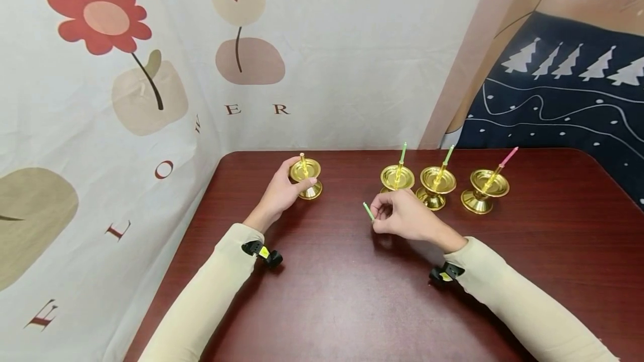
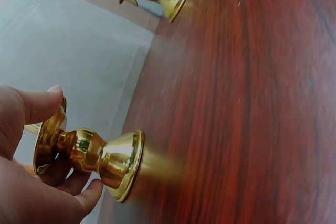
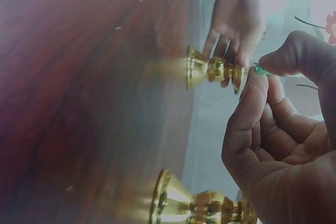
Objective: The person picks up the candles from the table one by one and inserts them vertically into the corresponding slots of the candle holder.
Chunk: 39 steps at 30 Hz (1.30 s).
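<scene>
My left hand (image 1: pixel 278 197) grips a gold candle holder (image 1: pixel 310 190) at the table's far left, its thumb over the dish rim and fingers round the far side. In the left wrist view fingers also reach under the dish (image 2: pixel 46 148), beside the stem. A bare gold tube (image 1: pixel 303 161) rises from the dish. Nearer the middle, my right hand (image 1: pixel 410 218) pinches a thin green candle (image 1: pixel 369 212) between thumb and fingertips, above the table. The candle leans, its upper end pointing up and left; its lower end is hidden by the fingertips.
Behind and right of my right hand stand three more gold holders: two with green candles (image 1: pixel 404 153) (image 1: pixel 448 155) and one with a pink candle (image 1: pixel 509 157). The dark red wooden table (image 1: pixel 322 295) ends at a white printed cloth (image 1: pixel 352 71).
</scene>
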Each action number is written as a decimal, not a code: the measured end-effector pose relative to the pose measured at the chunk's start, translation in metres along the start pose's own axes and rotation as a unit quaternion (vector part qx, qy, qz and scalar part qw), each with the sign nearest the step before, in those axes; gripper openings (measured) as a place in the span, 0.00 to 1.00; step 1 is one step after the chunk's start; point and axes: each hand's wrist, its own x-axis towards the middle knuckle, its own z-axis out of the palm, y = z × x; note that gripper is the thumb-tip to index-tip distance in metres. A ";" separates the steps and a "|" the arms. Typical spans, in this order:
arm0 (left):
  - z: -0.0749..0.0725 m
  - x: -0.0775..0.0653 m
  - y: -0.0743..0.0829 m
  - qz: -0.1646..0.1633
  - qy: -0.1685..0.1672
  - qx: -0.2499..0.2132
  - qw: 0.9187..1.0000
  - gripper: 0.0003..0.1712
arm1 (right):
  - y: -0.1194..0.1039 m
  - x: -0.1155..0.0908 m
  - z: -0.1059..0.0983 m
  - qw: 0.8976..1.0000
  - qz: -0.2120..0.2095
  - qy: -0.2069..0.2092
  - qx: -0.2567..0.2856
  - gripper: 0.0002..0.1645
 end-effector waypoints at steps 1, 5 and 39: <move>0.003 0.000 0.001 0.001 -0.002 -0.001 1.000 0.47 | -0.001 0.001 0.000 1.000 0.001 0.002 0.000 0.10; 0.013 -0.001 0.004 0.007 -0.011 0.000 1.000 0.47 | -0.007 0.006 0.000 1.000 0.000 0.011 0.009 0.09; 0.075 -0.014 0.022 0.082 -0.086 -0.016 0.993 0.44 | -0.025 0.070 -0.009 0.978 -0.057 0.199 0.016 0.02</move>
